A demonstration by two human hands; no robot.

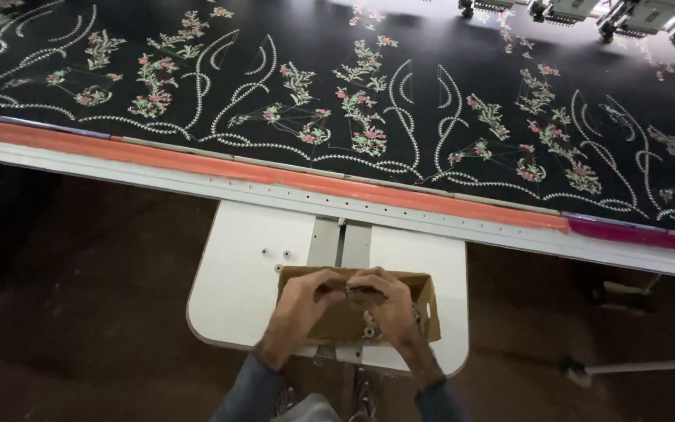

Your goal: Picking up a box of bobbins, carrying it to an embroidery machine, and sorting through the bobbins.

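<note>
1. Left hand (304,301) is over the near side of the open cardboard box (425,291), fingers curled in narrow, thumb and fingertips pinching toward the middle where both hands meet.
2. Right there between the hands sits a small dark object (351,290), pinched from both sides; it is too small to say what it is.
3. Right hand (385,303) mirrors the left, fingers bent tight, knuckles up, closed on that same little piece from the other side. A dark band shows at the wrist.
4. The box is brown, shallow and rectangular, lying on the white tabletop (236,273), near its front edge. Its right wall is in plain view; the hands cover most of the inside.
5. Inside the box, just below the right hand, pale round bobbin-like pieces (368,331) peek out. How many there are cannot be told.
6. Left of the box, a few small round pieces (275,254) lie loose on the tabletop, apart from the box.
7. A grey slotted strip (341,242) runs down the tabletop's middle, passing behind the box.
8. Beyond, a long white frame rail (431,223) crosses left to right, with an orange band (275,170) along it and a magenta stretch (642,234) at far right.
9. Above that, black fabric (314,31) spreads wide, embroidered with white vines and pink-green flowers.
</note>
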